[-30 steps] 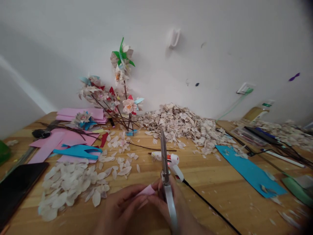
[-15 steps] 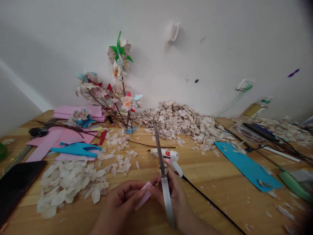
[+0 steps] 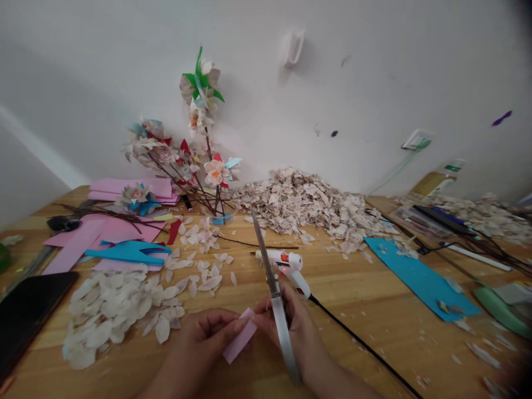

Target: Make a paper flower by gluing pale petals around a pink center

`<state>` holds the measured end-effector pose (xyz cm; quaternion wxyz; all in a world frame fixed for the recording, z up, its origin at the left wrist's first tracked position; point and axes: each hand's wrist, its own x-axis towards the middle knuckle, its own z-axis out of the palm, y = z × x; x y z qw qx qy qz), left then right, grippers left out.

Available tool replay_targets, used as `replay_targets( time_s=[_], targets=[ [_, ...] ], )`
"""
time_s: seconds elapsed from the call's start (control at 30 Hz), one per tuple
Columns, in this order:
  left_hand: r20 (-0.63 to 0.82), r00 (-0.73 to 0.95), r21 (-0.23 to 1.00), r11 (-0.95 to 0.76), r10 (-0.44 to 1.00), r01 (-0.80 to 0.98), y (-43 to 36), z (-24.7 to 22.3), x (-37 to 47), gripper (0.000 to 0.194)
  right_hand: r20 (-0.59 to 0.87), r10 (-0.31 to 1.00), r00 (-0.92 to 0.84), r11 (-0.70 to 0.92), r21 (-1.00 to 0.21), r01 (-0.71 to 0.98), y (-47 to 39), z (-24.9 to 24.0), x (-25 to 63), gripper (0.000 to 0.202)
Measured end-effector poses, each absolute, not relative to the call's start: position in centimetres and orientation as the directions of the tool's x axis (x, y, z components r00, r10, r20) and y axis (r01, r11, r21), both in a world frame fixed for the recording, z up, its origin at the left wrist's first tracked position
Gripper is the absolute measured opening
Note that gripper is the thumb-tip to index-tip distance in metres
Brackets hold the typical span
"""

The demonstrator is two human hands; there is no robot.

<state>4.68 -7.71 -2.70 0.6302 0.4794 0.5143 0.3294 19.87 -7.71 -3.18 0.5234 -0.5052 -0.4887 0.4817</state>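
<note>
Where the lower edge cuts the view, both wrists run out of sight and the handles of the scissors (image 3: 277, 310) cannot be made out behind the right hand (image 3: 297, 332). That hand's grip is clamped on the scissors, whose closed blades point up and away, tip over the glue gun (image 3: 285, 265). Taking the glue gun as the landmark: the pink paper strip (image 3: 240, 342) lies nearer the person and slightly left of it, pinched at its upper end between the fingers of the left hand (image 3: 208, 338), its lower end hanging free over the surface (image 3: 374, 316). The strip sits just left of the scissor blades, touching the right hand's fingertips; whether it touches the blade cannot be told. A black cord (image 3: 357, 344) runs from the glue gun toward the near right. Left of the glue gun lie loose white petals (image 3: 120, 307), and beyond them pink sheets (image 3: 103, 233) and a blue cutout (image 3: 128, 252). Behind the glue gun stands a bunch of paper flowers (image 3: 195, 160), its base blurred so no holder can be identified, with a heap of scraps (image 3: 303, 202) beside it. Right of the glue gun lies a blue sheet (image 3: 419, 277). Items at the far right edge are too blurred to name.
</note>
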Motion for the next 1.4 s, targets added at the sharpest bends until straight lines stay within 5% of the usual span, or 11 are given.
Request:
replay_targets(
  time_s=[0.47, 0.67, 0.83, 1.0, 1.4],
  targets=[
    [-0.278, 0.268, 0.961, 0.27, 0.923, 0.067, -7.9, -2.1, 4.6, 0.028, -0.011, 1.0, 0.009, -0.01, -1.0, -0.01, -7.9, -2.8, 20.0, 0.034],
    [-0.223, 0.311, 0.945, 0.283, 0.924, -0.166, -7.8, -2.9, 4.5, 0.024, 0.041, 0.998, 0.04, 0.044, -0.997, -0.058, -7.9, -2.7, 19.8, 0.035],
    [-0.301, 0.268, 0.824, 0.391, 0.915, -0.41, -7.5, -4.1, 4.6, 0.048, 0.054, 0.998, 0.042, 0.055, -0.998, -0.023, -7.9, -2.5, 19.8, 0.035],
    [-0.406, 0.512, 0.681, 0.624, 0.757, -0.382, -7.8, -3.7, 4.8, 0.035, 0.038, 0.999, 0.007, 0.038, -0.999, -0.034, -8.0, -2.3, 20.0, 0.034],
    [-0.382, 0.38, 0.787, 0.512, 0.842, -0.344, -7.6, -4.0, 4.4, 0.016, -0.059, 0.998, 0.011, -0.058, -0.997, -0.053, -8.1, -1.8, 19.9, 0.033]
  ],
)
